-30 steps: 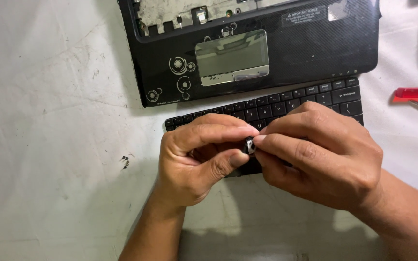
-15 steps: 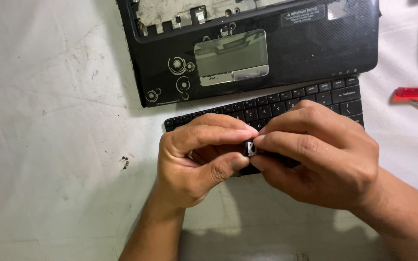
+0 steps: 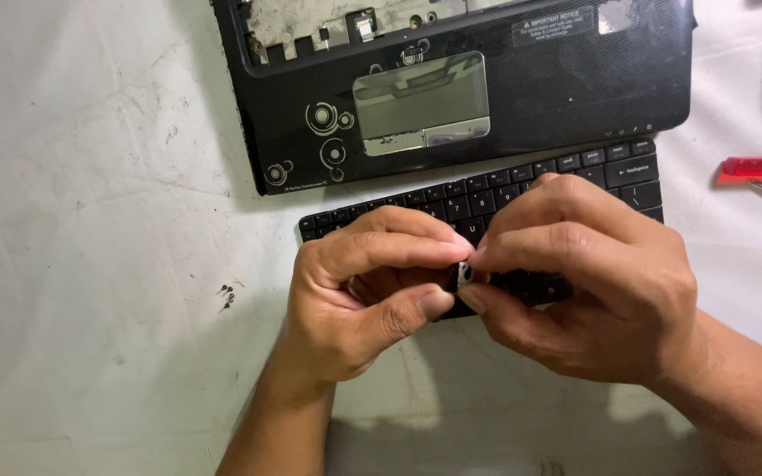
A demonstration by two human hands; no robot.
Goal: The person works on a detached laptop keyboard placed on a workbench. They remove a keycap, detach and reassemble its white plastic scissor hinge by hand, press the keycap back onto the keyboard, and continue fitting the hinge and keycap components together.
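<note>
Small black keycap with a pale underside [image 3: 463, 274] sits pinched between the fingertips of both hands, held just above the lower edge of the loose black laptop keyboard [image 3: 522, 189]. Seen from the head camera, the left hand [image 3: 359, 295] curls in from below, its forefinger on top of the keycap and its thumb under it. The right hand [image 3: 588, 278] comes in from the right and closes on the same small piece from the other side, so the two hands meet fingertip to fingertip over the keyboard's middle rows. That keyboard lies flat on the scuffed white bench [image 3: 90, 264], slightly slanted, its upper rows showing beyond the knuckles. Just beyond it lies a glossy black laptop palm-rest cover with a silver touchpad and ring patterns [image 3: 531, 88], its upper part stripped to bare metal. At the right edge, well apart from the hands, rests a screwdriver with a clear red handle [image 3: 756, 167].
</note>
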